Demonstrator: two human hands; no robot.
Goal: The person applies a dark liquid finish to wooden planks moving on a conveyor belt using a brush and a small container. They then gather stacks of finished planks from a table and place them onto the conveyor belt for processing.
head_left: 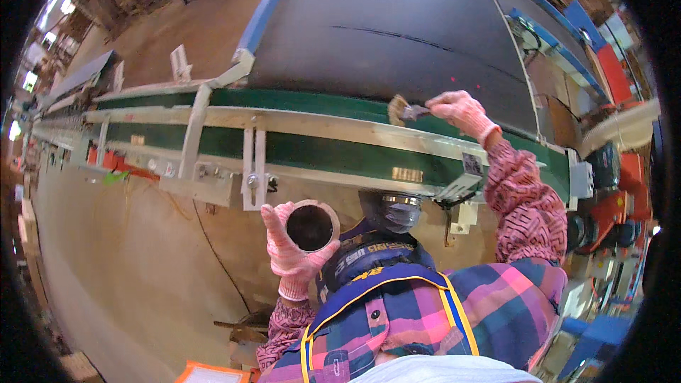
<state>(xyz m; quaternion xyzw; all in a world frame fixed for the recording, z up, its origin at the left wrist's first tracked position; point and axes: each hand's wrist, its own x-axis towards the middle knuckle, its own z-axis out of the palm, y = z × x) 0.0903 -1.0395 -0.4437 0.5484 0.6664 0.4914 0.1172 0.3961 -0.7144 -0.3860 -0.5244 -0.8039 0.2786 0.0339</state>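
My left hand, in a pink-and-white knit glove, is wrapped around a round cup whose inside looks dark; I cannot make out what is in it. In my right hand, gloved alike, is the handle of a paintbrush with pale bristles. The brush reaches over the green conveyor belt, near the edge of a wide black belt. Whether its bristles touch a surface, I cannot tell. The cup stays close to my body, below the metal rail.
A metal post with a bent arm rises left of centre, and a slotted bracket hangs from the rail. Below it, a round clear-and-grey part sits close to my apron. Red and black machinery stands at right.
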